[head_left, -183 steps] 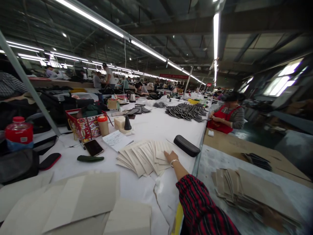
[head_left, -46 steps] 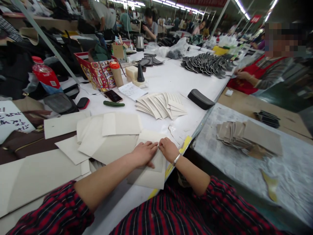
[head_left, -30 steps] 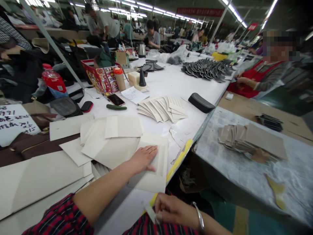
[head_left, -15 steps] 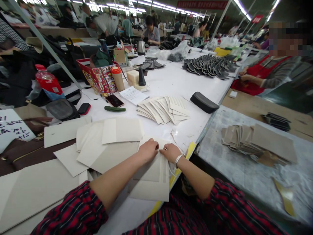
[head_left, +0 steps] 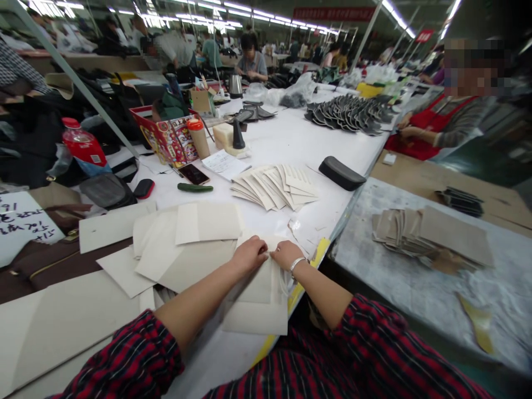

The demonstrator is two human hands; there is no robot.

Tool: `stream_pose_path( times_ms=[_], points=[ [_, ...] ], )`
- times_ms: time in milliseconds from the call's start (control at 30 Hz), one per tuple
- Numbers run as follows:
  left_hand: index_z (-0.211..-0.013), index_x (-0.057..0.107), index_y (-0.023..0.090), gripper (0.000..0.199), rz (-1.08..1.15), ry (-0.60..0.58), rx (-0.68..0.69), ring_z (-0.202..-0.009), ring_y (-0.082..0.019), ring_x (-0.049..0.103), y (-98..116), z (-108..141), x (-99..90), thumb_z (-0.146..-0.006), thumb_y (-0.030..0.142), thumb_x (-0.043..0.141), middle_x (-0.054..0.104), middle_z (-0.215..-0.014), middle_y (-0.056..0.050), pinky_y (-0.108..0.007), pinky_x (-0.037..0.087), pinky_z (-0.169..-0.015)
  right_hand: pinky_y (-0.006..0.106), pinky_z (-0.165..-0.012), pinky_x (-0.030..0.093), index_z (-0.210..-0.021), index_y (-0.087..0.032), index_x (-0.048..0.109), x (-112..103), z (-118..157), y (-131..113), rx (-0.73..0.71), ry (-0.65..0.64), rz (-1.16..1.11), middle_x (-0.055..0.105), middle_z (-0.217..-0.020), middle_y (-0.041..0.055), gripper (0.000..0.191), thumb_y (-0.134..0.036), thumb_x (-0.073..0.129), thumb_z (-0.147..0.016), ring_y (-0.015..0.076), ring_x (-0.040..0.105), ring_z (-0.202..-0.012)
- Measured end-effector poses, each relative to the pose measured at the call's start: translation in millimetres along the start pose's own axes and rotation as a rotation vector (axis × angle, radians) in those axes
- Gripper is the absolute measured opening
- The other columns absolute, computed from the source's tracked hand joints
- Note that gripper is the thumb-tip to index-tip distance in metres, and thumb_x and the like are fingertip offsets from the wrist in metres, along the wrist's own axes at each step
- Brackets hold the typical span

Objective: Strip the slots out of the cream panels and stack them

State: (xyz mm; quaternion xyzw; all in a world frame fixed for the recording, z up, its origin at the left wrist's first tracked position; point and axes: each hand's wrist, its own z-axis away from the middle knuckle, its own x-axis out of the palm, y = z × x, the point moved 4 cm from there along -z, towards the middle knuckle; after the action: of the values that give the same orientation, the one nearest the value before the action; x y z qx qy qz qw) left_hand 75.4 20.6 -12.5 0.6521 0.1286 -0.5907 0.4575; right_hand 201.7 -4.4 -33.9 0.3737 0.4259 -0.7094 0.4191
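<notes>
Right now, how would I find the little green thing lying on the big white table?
Start at the long white table and find the red printed box on its left side. Just in front of it lies a dark phone, and right beside that is the cucumber. It is the only green, long, rounded thing there; the cards near it are flat and pale.

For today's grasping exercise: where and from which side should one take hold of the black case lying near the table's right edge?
Grip the black case across its narrow middle, coming from above. It lies flat and long on the table, slantwise to the edge, with bare surface along both long sides, so fingers probably fit there; its rounded ends would likely slip.
</notes>
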Motion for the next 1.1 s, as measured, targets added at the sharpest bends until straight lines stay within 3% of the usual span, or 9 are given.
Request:
stream_pose_path(
  times_ms=[100,200,300,400,500,733,967,1033,1100],
  points=[
    [-0.104,0.049,0.018,0.035,0.04,0.045,0.096,-0.088,-0.014,0.051,-3.3,19.0,-3.5,-0.07,0.025,0.054,0.052,-0.101,-0.005,-0.025,0.043,-0.079,0.026,-0.063,0.038,-0.083,-0.012,0.061,-4.5,6.2,-3.3,-0.006,0.011,0.028,0.063,-0.086,0.0129,0.028,-0.032,0.045,-0.074,0.0199,0.057,-0.08],
    [-0.104,0.05,0.016,0.037,-0.015,0.024,0.236,-0.106,-0.019,0.044,-3.8,37.8,-3.1,-0.07,0.03,0.056,0.047,-0.117,-0.009,-0.03,0.036,-0.092,0.027,-0.063,0.037,-0.085,-0.014,0.059,-11.4,17.2,-9.0,-0.019,0.062,0.087,0.063,-0.082,0.0107,0.025,-0.032,0.045,-0.075,0.0199,0.057,-0.078],
    [-0.103,0.05,0.016,0.037,-0.08,-0.024,0.313,-0.11,-0.02,0.042,-4.6,46.1,-2.1,-0.072,0.035,0.056,0.047,-0.12,-0.01,-0.032,0.034,-0.094,0.026,-0.064,0.037,-0.092,-0.019,0.056,-15.6,25.0,-18.7,-0.113,0.11,0.106,0.063,-0.079,0.0059,0.023,-0.032,0.048,-0.075,0.0185,0.057,-0.077],
    [-0.108,0.047,0.015,0.055,-0.139,-0.067,0.367,-0.113,-0.022,0.039,-5.3,46.2,-1.9,-0.064,0.045,0.061,0.045,-0.123,-0.012,-0.034,0.033,-0.095,0.025,-0.066,0.036,-0.098,-0.022,0.054,-13.9,21.6,-28.0,-0.229,0.084,0.103,0.063,-0.082,0.0034,0.026,-0.029,0.051,-0.073,0.0173,0.056,-0.08],
    [-0.115,0.041,0.013,0.075,-0.198,-0.099,0.375,-0.116,-0.026,0.035,-6.7,44.5,0.2,-0.056,0.053,0.064,0.04,-0.127,-0.013,-0.036,0.031,-0.095,0.025,-0.066,0.036,-0.093,-0.02,0.057,-11.0,10.7,-32.1,-0.253,0.037,0.12,0.063,-0.084,0.0042,0.023,-0.027,0.052,-0.071,0.0172,0.055,-0.081],
    [-0.121,0.034,0.018,0.082,-0.214,-0.103,0.317,-0.115,-0.025,0.035,-9.9,44.9,9.3,-0.054,0.051,0.066,0.039,-0.129,-0.01,-0.035,0.032,-0.093,0.023,-0.062,0.034,-0.074,-0.017,0.058,-7.3,21.1,-40.5,-0.327,-0.105,0.104,0.061,-0.076,0.0042,0.01,-0.023,0.051,-0.072,0.0154,0.054,-0.073],
    [-0.126,0.027,0.019,0.083,-0.157,-0.035,0.323,-0.119,-0.023,0.032,-11.6,52.5,8.0,-0.059,0.055,0.061,0.036,-0.131,-0.011,-0.035,0.03,-0.095,0.022,-0.068,0.034,-0.08,-0.017,0.051,-17.7,44.5,-42.4,-0.362,0.041,-0.019,0.053,-0.085,0.004,0.005,-0.019,0.048,-0.076,0.0115,0.048,-0.076],
    [-0.123,0.031,0.017,0.078,-0.175,-0.043,0.322,-0.118,-0.023,0.032,-11.7,53.0,8.2,-0.061,0.055,0.059,0.036,-0.131,-0.01,-0.034,0.03,-0.095,0.021,-0.067,0.034,-0.079,-0.016,0.05,-4.8,69.6,-39.1,-0.391,-0.064,-0.108,0.053,-0.078,0.0019,0.005,-0.019,0.047,-0.076,0.011,0.047,-0.073],
    [-0.121,0.035,0.017,0.074,-0.196,-0.053,0.317,-0.119,-0.024,0.031,-12.4,52.7,10.0,-0.062,0.055,0.058,0.035,-0.132,-0.01,-0.035,0.031,-0.095,0.019,-0.062,0.034,-0.076,-0.017,0.05,20.0,110.7,-35.9,-0.488,-0.311,-0.206,0.053,-0.072,-0.0008,0.004,-0.021,0.049,-0.075,0.0097,0.046,-0.067]
  ],
)
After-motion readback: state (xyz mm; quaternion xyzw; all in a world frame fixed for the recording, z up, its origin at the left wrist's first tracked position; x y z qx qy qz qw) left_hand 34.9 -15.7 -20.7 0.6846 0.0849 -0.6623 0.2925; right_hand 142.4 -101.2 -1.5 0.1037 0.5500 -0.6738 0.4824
